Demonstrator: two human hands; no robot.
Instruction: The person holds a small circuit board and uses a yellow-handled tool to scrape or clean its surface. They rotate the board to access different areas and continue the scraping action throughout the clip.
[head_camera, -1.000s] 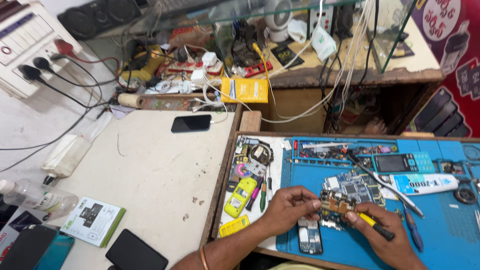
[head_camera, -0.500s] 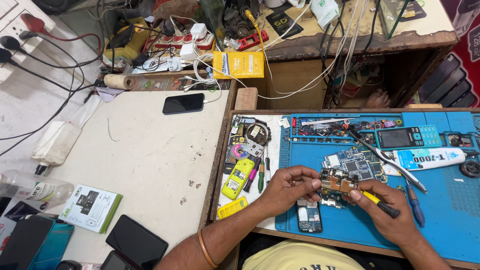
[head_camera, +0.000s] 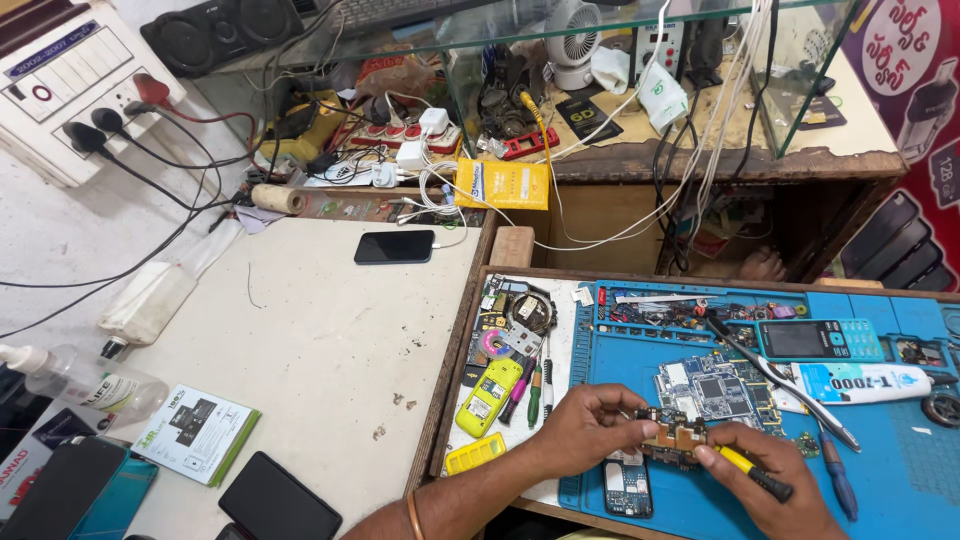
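My left hand (head_camera: 583, 430) pinches a small brown circuit board (head_camera: 668, 437) just above the blue work mat (head_camera: 900, 460). My right hand (head_camera: 768, 497) grips a yellow-and-black screwdriver (head_camera: 756, 475), its tip against the right end of that board. A larger circuit board (head_camera: 712, 388) lies on the mat just behind. A small dark phone part (head_camera: 627, 484) lies below my left hand.
A yellow phone body (head_camera: 488, 396), pens and small parts lie on the left of the tray. Tweezers (head_camera: 790, 382), a white tube (head_camera: 860, 382) and a keypad phone (head_camera: 818, 340) lie to the right. A black phone (head_camera: 394, 246) charges on the white table; a spray bottle (head_camera: 80, 378), a booklet and dark phones sit lower left.
The view has tilted up and down; both hands stay on the small board with the screwdriver at its right end.
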